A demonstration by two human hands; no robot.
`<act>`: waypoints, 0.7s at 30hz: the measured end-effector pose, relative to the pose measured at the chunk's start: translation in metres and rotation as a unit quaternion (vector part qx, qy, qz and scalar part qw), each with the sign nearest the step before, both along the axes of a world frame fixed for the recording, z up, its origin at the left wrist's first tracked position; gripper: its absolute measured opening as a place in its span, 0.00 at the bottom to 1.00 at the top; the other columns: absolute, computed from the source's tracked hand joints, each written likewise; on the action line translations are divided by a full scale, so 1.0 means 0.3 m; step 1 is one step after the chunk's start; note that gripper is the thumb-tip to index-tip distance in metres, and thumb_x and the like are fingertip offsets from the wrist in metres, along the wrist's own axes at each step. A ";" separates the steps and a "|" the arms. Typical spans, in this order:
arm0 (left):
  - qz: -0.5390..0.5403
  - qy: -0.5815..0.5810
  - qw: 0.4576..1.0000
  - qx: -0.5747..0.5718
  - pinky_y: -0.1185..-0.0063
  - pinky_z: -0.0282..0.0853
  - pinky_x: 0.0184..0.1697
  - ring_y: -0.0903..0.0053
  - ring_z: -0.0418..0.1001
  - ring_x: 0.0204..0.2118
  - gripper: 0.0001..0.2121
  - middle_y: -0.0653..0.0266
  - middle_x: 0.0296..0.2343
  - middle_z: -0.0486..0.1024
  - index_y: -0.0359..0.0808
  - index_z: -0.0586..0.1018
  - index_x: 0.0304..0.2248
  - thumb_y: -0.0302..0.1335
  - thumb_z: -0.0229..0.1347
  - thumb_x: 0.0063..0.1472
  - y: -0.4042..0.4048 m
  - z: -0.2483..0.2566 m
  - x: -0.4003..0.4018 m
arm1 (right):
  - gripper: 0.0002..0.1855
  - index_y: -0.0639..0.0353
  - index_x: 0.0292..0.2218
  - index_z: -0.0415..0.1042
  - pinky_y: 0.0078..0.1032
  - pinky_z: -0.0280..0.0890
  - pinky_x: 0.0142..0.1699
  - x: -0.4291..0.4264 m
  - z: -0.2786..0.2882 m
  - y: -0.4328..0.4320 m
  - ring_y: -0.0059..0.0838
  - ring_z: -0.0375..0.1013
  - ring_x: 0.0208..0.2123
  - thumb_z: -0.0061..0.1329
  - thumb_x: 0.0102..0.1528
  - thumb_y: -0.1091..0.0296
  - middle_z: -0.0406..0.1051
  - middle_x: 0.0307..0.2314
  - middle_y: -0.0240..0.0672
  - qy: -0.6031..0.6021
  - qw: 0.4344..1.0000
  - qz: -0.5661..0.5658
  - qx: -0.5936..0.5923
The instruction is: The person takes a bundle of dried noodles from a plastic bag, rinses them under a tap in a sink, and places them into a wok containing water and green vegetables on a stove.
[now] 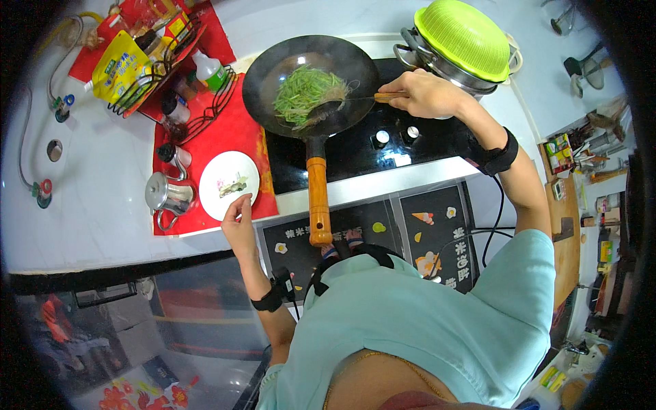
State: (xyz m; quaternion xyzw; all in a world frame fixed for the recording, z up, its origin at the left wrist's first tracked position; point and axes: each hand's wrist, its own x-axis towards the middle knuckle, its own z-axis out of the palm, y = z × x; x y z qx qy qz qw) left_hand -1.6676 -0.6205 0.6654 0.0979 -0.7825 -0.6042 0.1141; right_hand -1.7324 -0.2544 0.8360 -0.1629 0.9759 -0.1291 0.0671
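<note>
A black wok with a wooden handle sits on the dark glass cooktop. Cut green vegetables are heaped in it. My right hand grips the wooden handle of a metal spatula, whose blade rests among the vegetables at their right side. At the near edge of a white plate is my left hand, fingers bent; whether it touches the rim or pinches something small cannot be told. A little pale and greenish matter, perhaps partly a printed pattern, shows on the plate.
Left of the plate stands a metal oil pot on a red mat. Behind it, a wire rack holds seasoning bottles and a yellow pouch. A green plastic colander tops metal pots at the right. Two knobs face me.
</note>
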 end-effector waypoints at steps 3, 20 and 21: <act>-0.004 -0.001 1.000 -0.014 0.86 0.61 0.34 0.85 0.66 0.28 0.08 0.66 0.25 0.75 0.30 0.78 0.33 0.25 0.51 0.55 -0.010 -0.001 0.002 | 0.16 0.63 0.43 0.69 0.23 0.67 0.36 -0.014 -0.012 0.055 0.32 0.73 0.27 0.45 0.52 0.70 0.73 0.28 0.43 -0.021 0.998 -0.026 -0.048; 0.013 -0.050 0.998 -0.039 0.86 0.60 0.35 0.85 0.65 0.29 0.09 0.67 0.26 0.73 0.29 0.77 0.33 0.26 0.51 0.56 0.006 -0.008 -0.017 | 0.18 0.56 0.46 0.67 0.14 0.57 0.15 -0.032 -0.062 0.126 0.15 0.61 0.11 0.42 0.55 0.63 0.67 0.16 0.31 -0.220 0.948 -0.104 -0.206; 0.017 -0.034 0.999 -0.035 0.87 0.59 0.31 0.87 0.64 0.26 0.08 0.68 0.23 0.73 0.29 0.77 0.32 0.24 0.51 0.56 0.010 -0.014 -0.021 | 0.18 0.57 0.46 0.67 0.19 0.62 0.22 -0.042 -0.085 0.130 0.23 0.67 0.16 0.43 0.53 0.65 0.70 0.20 0.37 -0.141 0.974 -0.055 -0.167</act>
